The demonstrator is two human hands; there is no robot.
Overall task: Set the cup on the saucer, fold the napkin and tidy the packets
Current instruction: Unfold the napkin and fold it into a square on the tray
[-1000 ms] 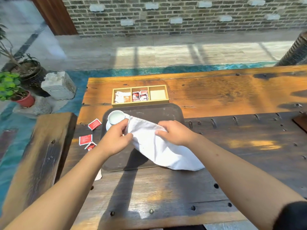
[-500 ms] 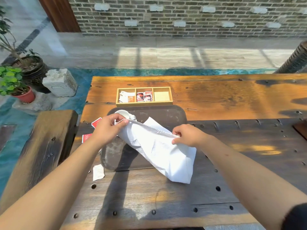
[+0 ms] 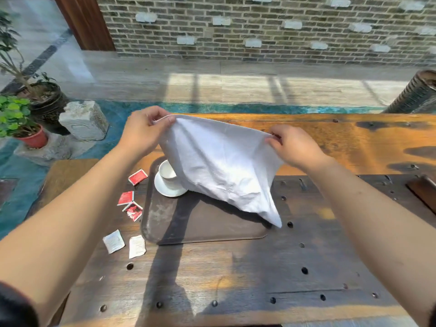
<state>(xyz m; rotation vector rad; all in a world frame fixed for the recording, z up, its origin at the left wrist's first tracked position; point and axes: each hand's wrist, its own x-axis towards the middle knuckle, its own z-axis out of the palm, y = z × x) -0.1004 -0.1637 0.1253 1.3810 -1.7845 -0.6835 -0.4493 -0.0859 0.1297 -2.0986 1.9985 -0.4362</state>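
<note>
Napkin held up over tray, top corners pinched in fingers of left hand and right hand. Cup seated on saucer.

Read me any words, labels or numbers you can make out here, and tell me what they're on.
None can be read.
Red packets: printing too blurred to read.
White packets: faint marks, too small to read.
Napkin, cup, saucer, tray: no text visible.

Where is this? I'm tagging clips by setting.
Probably an outdoor courtyard or café terrace: a grey brick wall, sunlit stone paving, potted green plants, and a rustic wooden plank table.
</note>
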